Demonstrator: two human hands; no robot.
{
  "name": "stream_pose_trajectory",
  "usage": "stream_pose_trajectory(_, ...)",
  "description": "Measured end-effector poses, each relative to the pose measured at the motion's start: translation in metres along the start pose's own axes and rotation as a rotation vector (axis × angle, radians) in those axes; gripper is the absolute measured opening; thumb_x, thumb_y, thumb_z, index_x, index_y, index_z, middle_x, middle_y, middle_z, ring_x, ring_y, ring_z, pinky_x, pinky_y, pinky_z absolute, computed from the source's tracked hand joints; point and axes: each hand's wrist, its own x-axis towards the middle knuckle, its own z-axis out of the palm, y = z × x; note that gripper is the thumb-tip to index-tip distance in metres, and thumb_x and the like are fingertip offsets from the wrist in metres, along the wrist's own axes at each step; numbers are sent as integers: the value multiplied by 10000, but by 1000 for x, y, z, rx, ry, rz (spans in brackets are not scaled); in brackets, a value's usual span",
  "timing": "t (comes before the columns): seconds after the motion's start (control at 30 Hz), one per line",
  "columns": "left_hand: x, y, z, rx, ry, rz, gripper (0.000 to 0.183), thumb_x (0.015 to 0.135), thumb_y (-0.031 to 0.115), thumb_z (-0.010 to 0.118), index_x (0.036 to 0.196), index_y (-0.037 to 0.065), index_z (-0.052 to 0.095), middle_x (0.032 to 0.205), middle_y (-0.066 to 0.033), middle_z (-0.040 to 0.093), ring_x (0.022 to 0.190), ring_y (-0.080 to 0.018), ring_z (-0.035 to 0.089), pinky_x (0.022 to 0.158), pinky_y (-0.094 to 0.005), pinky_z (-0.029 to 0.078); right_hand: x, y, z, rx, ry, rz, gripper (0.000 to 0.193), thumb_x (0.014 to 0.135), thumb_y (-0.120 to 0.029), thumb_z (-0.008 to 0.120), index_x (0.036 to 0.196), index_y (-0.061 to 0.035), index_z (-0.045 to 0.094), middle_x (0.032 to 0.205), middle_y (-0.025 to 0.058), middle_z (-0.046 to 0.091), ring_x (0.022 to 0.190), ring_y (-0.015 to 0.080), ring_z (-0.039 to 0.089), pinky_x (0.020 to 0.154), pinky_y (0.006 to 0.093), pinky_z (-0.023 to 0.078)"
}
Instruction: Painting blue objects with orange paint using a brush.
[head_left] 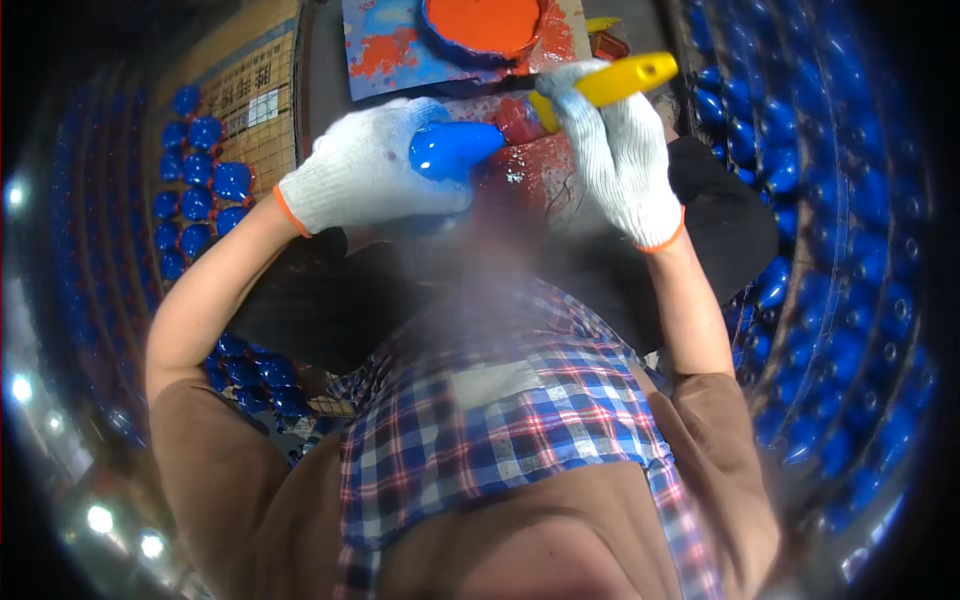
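Note:
My left hand (365,168), in a white knit glove with an orange cuff, is closed around a glossy blue tapered piece (455,146). Its narrow end points right, toward the reddened bristles of a paintbrush. My right hand (630,165), gloved the same way, grips this paintbrush (632,80) by its yellow handle. The bristles appear to touch the blue piece's tip, though the exact contact is hard to make out. Just beyond both hands stands a round tub (430,32) of orange-red paint.
A paint-splashed board (365,75) lies under the tub. Glossy blue pieces (200,170) stand in rows on a woven mat (262,75) at the left. Many more blue pieces (840,230) fill racks at the right. A red-stained surface (530,180) lies below my hands.

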Motion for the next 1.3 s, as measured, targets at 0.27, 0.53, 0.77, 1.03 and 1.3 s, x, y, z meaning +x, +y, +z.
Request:
stream_pose_trajectory(0.27,-8,-27,63,-1563,-103,-222,401,974,296,566,1268,27,609,1121,-106,675,1019,-201,660,873,-331,549,-21,-12,-8,751,184,400,170,931,10,595,1090,-3,654,1046,108,659,956,202,660,846,286,510)
stream_pose_trajectory(0.53,-1,-1,120,-2665,-521,276,602,1006,500,470,1424,68,431,1283,-182,583,805,-325,662,593,-418,542,-35,-3,1,915,318,547,179,892,34,599,1064,6,641,1045,91,614,945,178,652,811,283,535)
stream_pose_trajectory(0.77,27,21,121,-2767,-795,790,514,971,440,545,1341,91,466,1075,-152,607,483,-275,584,409,-393,481,-45,2,38,1188,483,681,293,959,-147,661,1207,-27,564,1173,95,576,930,201,636,813,307,551)
stream_pose_trajectory(1.03,-2,-6,34,-1229,120,293,1052,493,594,872,1290,5,519,1193,-143,611,1132,-289,615,1007,-413,494,-32,-11,-13,1067,619,859,272,1005,-150,584,1225,9,575,996,85,627,746,120,598,693,249,515)
stream_pose_trajectory(1.3,-12,0,-5,-304,302,416,786,512,230,919,1207,31,610,1205,-143,632,1146,-294,625,1022,-409,475,2,-33,-51,773,569,829,293,997,-213,622,1172,21,634,798,27,609,589,63,507,566,216,419)
